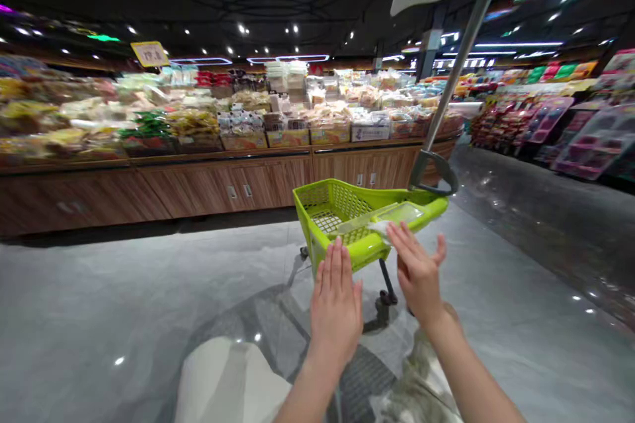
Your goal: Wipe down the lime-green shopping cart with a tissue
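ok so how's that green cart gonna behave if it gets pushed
The green cart will probably roll readily, given its dark wheels and the smooth, shiny floor. Its lattice walls suggest it's fairly light for its size. The tall pole seemingly attached at one side might sway.

A lime-green shopping cart [308,228] stands upright on the glossy grey floor [129,291], its thick, smooth handle [366,251] on the near side. Lattice walls enclose the basket; the dark legs end in wheels. A small, crumpled-looking white piece [379,227], its material unclear, lies against the handle area, beside a clear panel [404,213].
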`<state>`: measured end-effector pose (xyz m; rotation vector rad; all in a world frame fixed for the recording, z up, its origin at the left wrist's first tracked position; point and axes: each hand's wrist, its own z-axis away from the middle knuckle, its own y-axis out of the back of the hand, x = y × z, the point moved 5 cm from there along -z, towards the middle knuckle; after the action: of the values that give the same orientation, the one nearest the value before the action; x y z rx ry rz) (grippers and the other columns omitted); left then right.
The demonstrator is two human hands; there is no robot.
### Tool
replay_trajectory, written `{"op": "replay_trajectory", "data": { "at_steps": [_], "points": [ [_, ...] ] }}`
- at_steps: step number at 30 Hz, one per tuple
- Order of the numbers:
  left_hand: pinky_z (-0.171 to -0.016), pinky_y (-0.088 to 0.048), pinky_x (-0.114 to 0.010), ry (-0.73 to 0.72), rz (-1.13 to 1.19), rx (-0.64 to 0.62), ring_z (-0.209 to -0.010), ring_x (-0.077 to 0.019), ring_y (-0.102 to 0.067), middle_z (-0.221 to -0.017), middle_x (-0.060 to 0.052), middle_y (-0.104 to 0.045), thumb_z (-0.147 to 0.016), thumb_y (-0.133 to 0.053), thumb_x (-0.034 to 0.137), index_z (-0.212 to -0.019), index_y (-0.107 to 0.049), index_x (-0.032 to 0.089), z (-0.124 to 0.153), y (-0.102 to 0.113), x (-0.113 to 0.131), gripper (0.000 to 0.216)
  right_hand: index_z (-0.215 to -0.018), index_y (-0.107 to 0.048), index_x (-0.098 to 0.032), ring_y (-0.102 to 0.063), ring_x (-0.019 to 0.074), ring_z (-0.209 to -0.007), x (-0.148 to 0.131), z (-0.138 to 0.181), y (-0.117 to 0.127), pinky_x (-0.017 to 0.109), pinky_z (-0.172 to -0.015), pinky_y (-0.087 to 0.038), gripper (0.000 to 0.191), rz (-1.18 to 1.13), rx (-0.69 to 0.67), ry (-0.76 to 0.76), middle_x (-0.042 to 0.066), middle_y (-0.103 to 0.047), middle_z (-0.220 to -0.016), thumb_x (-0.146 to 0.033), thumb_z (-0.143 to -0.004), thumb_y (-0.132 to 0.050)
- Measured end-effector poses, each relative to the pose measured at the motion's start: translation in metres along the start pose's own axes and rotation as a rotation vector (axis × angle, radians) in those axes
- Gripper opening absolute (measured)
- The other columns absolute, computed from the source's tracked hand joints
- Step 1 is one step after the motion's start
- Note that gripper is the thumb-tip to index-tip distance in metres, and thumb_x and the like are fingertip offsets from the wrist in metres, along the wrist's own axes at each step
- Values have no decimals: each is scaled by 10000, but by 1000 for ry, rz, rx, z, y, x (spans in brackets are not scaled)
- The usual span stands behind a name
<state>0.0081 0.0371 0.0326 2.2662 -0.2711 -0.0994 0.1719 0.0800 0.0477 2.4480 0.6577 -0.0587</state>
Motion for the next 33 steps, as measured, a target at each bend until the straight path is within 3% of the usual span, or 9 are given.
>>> {"op": "replay_trajectory", "data": {
  "at_steps": [4, 8, 11, 16, 19, 22, 25, 28, 33],
  "points": [
    [-1161, -345, -434, 10, 27, 12, -1485, -227, -168, -1581, -150, -273, -976, -383, 232, -1536, 13, 85, 0, 2, 3, 702, -1502, -314, -305, -501, 218, -1320, -22, 2, 0, 560, -1175, -29, 691, -11, 38, -72, 66, -544, -1418, -43, -863, -347],
    [-1160, -345, -439, 7, 32, 26, -1483, -236, -179, -1576, -148, -293, -968, -376, 206, -1541, -22, 93, 0, 4, -1, 682, -1528, -259, -221, -413, 184, -1386, -67, 4, 0, 440, -1191, -163, 684, -208, -114, 232, 88, -506, -1450, -53, -873, -358],
    [-1162, -343, -431, 1, 32, 27, -1480, -229, -196, -1574, -138, -304, -969, -381, 209, -1543, -39, 104, -1, 4, -4, 676, -1486, -350, -273, -484, 184, -1333, -56, -5, 4, 480, -1202, -48, 634, -212, -135, 241, 57, -570, -1394, -53, -892, -361],
    [-1158, -350, -427, 3, 32, 31, -1478, -238, -202, -1571, -147, -306, -970, -397, 234, -1540, -47, 87, -1, 0, 0, 685, -1418, -454, -313, -527, 222, -1296, -29, -13, 4, 553, -1173, 5, 590, -78, 6, -40, 42, -617, -1341, -60, -894, -360],
    [-1156, -352, -434, 3, 29, 45, -1477, -245, -203, -1567, -157, -311, -961, -395, 208, -1539, -43, 82, -1, -1, 1, 689, -1478, -365, -252, -477, 203, -1341, -57, -6, -1, 488, -1191, -82, 604, -165, -61, 89, 80, -559, -1403, -82, -899, -358],
    [-1157, -350, -432, -6, 22, 54, -1477, -239, -208, -1559, -156, -328, -959, -395, 193, -1540, -33, 87, 0, 0, -1, 693, -1486, -346, -247, -482, 184, -1336, -66, -4, -1, 471, -1202, -34, 605, -236, -144, 254, 74, -557, -1406, -81, -904, -363],
    [-1158, -351, -422, -17, 29, 46, -1474, -235, -221, -1563, -147, -324, -969, -402, 222, -1541, -42, 95, -1, 2, -4, 688, -1426, -437, -304, -529, 200, -1293, -32, -12, 3, 536, -1180, 48, 584, -153, -87, 134, 37, -607, -1353, -61, -900, -367],
    [-1153, -357, -432, -11, 40, 54, -1470, -247, -233, -1561, -154, -325, -972, -402, 230, -1541, -41, 89, -2, 1, -1, 688, -1406, -467, -315, -543, 223, -1279, -11, -15, 6, 574, -1167, 8, 585, -43, 27, -43, 38, -620, -1337, -62, -888, -368],
    [-1144, -365, -451, -2, 40, 67, -1475, -260, -215, -1556, -177, -326, -959, -387, 182, -1537, -30, 71, 1, -2, 0, 688, -1512, -296, -222, -435, 188, -1371, -70, 0, -2, 457, -1194, -130, 647, -162, -71, 153, 84, -527, -1433, -75, -885, -358]
  ]
}}
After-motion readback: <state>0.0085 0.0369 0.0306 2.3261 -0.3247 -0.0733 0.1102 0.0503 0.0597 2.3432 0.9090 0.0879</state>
